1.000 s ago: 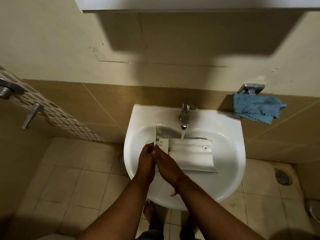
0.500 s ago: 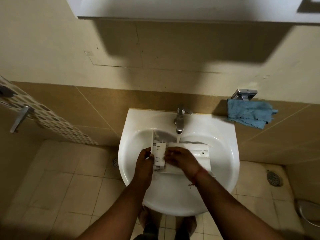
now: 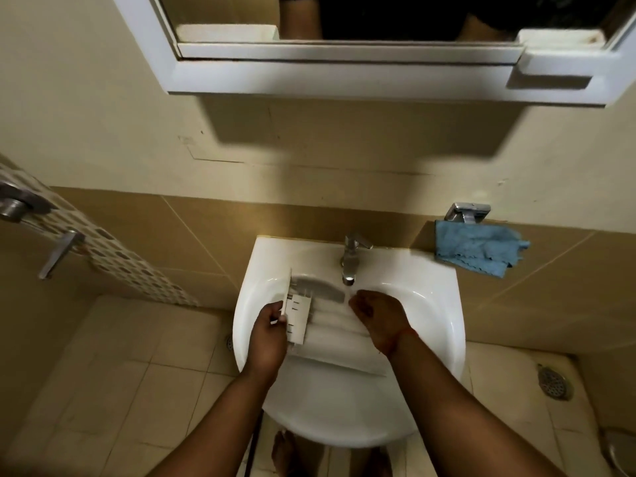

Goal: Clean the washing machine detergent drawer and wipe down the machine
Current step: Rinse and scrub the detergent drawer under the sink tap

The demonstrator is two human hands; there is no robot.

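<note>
In the lower middle of the frame, the white detergent drawer (image 3: pixel 330 333) lies across the bowl of the white sink (image 3: pixel 430 304), its front panel toward the left. The left hand (image 3: pixel 270 333) grips that left end, fingers curled round the panel's edge. The right hand (image 3: pixel 377 313) rests on the drawer's right part just below the tap (image 3: pixel 349 259), fingers bent downward; whether they pinch anything cannot be told. A blue cloth (image 3: pixel 476 251) hangs on the wall at centre right. A white-framed mirror (image 3: pixel 344 29) fills the top.
</note>
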